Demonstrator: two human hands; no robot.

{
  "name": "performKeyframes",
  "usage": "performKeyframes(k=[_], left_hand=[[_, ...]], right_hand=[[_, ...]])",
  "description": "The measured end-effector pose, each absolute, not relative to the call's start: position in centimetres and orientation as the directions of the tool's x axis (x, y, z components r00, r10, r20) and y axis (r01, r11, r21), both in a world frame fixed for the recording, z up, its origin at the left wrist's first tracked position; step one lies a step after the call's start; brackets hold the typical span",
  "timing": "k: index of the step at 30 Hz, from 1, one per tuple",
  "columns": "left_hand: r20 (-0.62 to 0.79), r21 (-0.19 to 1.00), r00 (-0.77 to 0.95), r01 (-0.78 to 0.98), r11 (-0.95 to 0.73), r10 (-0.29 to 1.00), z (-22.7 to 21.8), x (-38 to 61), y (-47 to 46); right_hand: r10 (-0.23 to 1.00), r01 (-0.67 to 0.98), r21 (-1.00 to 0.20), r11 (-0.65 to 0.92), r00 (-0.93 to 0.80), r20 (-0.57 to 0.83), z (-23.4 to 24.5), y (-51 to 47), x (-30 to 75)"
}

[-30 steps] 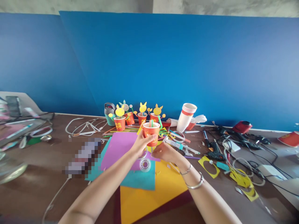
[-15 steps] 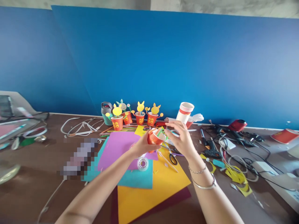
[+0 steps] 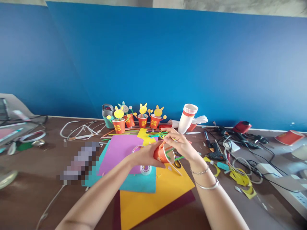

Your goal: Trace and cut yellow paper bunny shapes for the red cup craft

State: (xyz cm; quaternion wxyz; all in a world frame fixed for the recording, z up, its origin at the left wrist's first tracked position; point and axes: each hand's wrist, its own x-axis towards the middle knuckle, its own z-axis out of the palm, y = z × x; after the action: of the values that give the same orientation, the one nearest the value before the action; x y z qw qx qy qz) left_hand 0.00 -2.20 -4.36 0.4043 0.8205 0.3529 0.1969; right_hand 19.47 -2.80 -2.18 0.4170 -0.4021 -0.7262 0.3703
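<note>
My left hand (image 3: 144, 155) is wrapped round a small red paper cup (image 3: 162, 154), tipped on its side with its mouth facing right. A green straw (image 3: 170, 150) sticks out of the cup's mouth. My right hand (image 3: 178, 144) is over the cup's rim, its fingers pinched at the straw and the rim. Both hands hover above coloured sheets: a purple one (image 3: 118, 152), a teal one (image 3: 139, 183) and a yellow one (image 3: 153, 195). A roll of clear tape (image 3: 146, 169) lies just under my left hand.
Several finished red cups with yellow bunny toppers (image 3: 141, 116) stand by the blue wall, beside a stack of paper cups (image 3: 189, 117). Scissors (image 3: 177, 163) lie by my right wrist. A glue gun (image 3: 212, 148), cables (image 3: 242, 147) and yellow scraps (image 3: 242, 182) clutter the right.
The cup went from upright to tipped sideways, mouth to the right, and a little lower. My right hand came from beneath the cup to its rim and pinched the straw.
</note>
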Motion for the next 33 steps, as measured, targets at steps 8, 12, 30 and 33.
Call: performKeyframes(k=[8, 12, 30, 33], left_hand=[[-0.069, 0.963, 0.616, 0.248, -0.109, 0.784, -6.5, -0.2, -0.9], [0.021, 0.998, 0.625, 0.039, -0.059, 0.781, -7.2, -0.1, -0.3], [0.038, 0.936, 0.361, -0.339, 0.093, 0.932, -7.4, 0.6, 0.1], [0.047, 0.948, 0.295, -0.315, 0.051, 0.954, -7.5, 0.4, 0.5]], right_hand=[[0.919, 0.331, -0.858, 0.394, -0.178, 0.353, -2.6, -2.2, 20.4], [0.939, 0.311, -0.886, 0.342, -0.082, 0.334, -2.3, -1.7, 21.2], [0.984, 0.15, -0.973, 0.177, -0.008, 0.178, -4.2, -0.3, 20.0], [0.988, 0.326, -0.933, 0.154, -0.031, 0.153, -3.9, -0.4, 21.1]])
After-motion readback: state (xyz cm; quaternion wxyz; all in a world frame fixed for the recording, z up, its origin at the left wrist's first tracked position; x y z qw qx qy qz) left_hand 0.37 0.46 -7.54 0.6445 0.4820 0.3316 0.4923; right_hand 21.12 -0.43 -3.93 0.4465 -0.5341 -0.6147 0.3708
